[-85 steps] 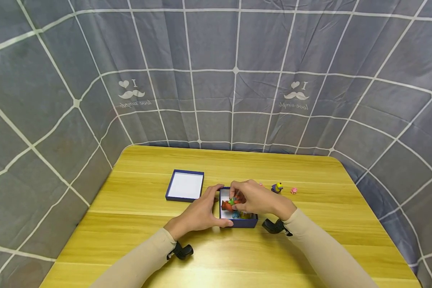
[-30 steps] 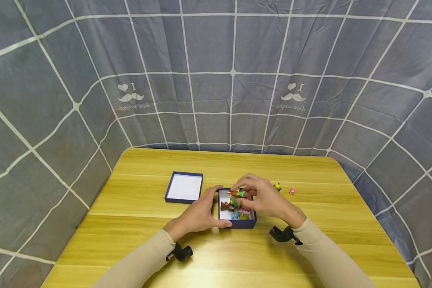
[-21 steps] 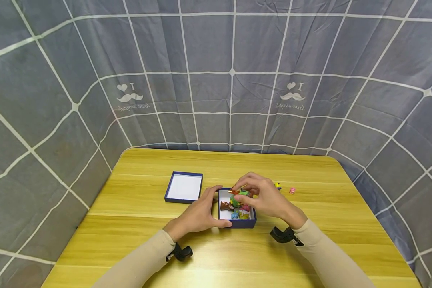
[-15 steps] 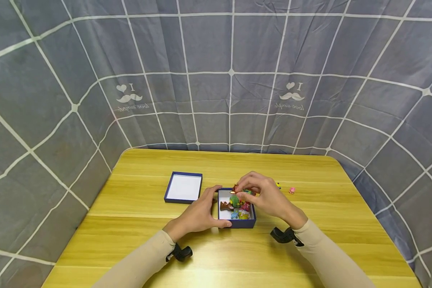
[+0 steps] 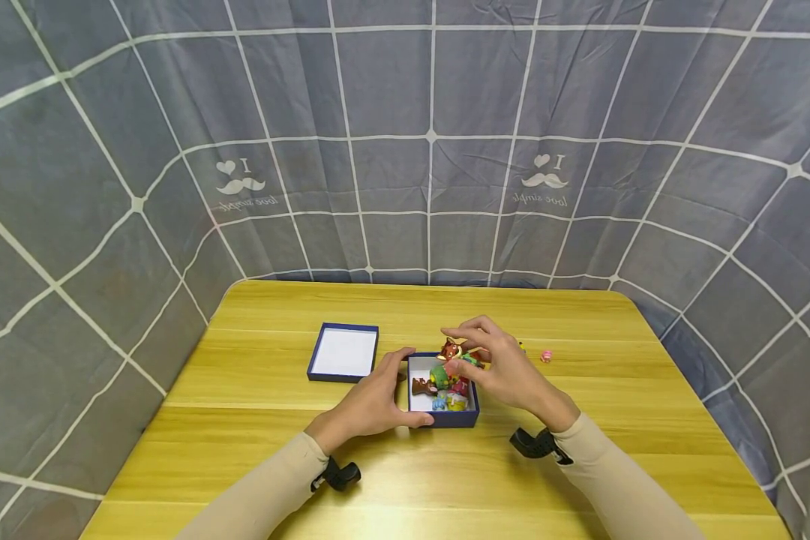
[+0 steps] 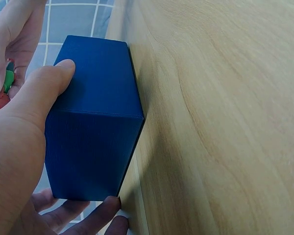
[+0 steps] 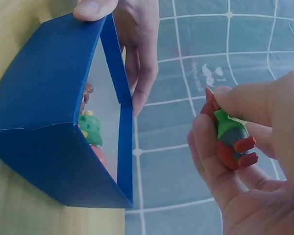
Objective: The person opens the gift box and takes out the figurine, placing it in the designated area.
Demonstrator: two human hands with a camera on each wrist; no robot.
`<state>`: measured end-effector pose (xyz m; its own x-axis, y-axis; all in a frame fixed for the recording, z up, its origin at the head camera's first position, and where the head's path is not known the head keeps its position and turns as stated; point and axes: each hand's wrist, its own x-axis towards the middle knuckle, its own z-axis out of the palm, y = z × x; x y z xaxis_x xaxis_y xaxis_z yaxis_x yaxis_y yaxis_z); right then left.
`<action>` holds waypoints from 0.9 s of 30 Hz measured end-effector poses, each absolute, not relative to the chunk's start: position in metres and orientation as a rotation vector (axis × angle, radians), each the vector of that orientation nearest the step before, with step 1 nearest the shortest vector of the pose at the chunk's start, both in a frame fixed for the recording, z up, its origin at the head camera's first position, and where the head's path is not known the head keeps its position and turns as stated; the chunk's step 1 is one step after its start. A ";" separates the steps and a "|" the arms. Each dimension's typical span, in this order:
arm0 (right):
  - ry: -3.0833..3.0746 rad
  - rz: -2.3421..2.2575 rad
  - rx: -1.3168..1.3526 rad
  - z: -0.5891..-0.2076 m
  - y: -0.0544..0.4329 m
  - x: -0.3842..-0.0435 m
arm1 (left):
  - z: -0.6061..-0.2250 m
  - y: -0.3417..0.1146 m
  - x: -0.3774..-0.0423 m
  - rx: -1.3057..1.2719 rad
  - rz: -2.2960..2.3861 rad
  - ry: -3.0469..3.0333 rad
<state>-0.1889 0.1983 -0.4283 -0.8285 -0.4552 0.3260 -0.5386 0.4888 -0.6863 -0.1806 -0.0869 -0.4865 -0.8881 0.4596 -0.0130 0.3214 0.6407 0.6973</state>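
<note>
My left hand holds the blue box, thumb on its near wall and fingers at the left side. Above the box's back right edge, my right hand pinches a fox figurine between thumb and fingers; it is reddish-brown, with a green top and grey legs. Inside the open box lie several small figurines: a brown one, a green one, a pinkish-red one, a light blue one and a yellow one.
A blue-rimmed lid, white inside, lies upturned left of the box. Past my right hand are a small pink figurine and a yellow one, mostly hidden. A grey checked curtain surrounds the wooden table.
My right hand has risen out of the box with the fox figurine and turned it, so its face now shows above the back edge. The left hand stays on the box.
</note>
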 end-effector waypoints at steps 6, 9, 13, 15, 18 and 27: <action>-2.630 1.262 0.835 -0.431 0.201 -0.187 | -0.487 -0.086 -0.180 0.649 1.074 2.675; -2.606 1.318 0.840 -0.433 0.201 -0.187 | -0.489 -0.086 -0.181 0.657 1.072 2.680; -2.555 1.354 0.866 -0.435 0.203 -0.187 | -0.490 -0.085 -0.181 0.659 1.071 2.686; -2.534 1.361 0.878 -0.435 0.204 -0.186 | -0.489 -0.085 -0.180 0.661 1.069 2.692; -2.512 1.387 0.893 -0.435 0.206 -0.186 | -0.488 -0.085 -0.180 0.658 1.072 2.692; -2.483 1.366 0.921 -0.431 0.212 -0.182 | -0.486 -0.085 -0.180 0.643 1.081 2.676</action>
<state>-0.1819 0.2125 -0.4313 -0.7969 -0.4381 0.4160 -0.5859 0.3925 -0.7090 -0.1799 -0.0854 -0.4863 -0.8892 0.4575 -0.0081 0.3235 0.6410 0.6960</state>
